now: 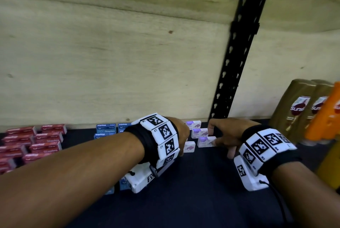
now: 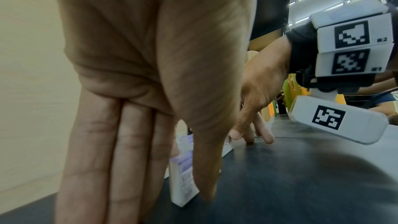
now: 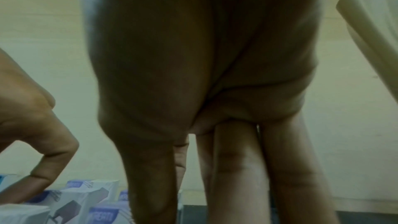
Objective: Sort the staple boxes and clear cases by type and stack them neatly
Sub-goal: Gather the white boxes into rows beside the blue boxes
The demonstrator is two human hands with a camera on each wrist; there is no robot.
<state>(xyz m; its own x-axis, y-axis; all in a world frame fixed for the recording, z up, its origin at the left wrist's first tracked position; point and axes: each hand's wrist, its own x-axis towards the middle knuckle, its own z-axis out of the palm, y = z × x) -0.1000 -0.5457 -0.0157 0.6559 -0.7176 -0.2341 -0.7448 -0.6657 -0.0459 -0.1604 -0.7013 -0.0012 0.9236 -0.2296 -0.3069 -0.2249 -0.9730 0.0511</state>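
Dark shelf [image 1: 202, 181] under staple boxes [image 1: 206, 141]

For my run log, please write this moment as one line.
left hand: open beside white staple boxes | right hand: open, other side | nothing held

Head overhead; wrist views close, shelf-level.

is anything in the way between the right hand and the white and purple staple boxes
Nothing visible. The right hand is already at the right edge of the white and purple staple boxes, fingers pointing down beside them, on the dark shelf surface. The left hand is on their left side. The shampoo bottles stand off to the right.
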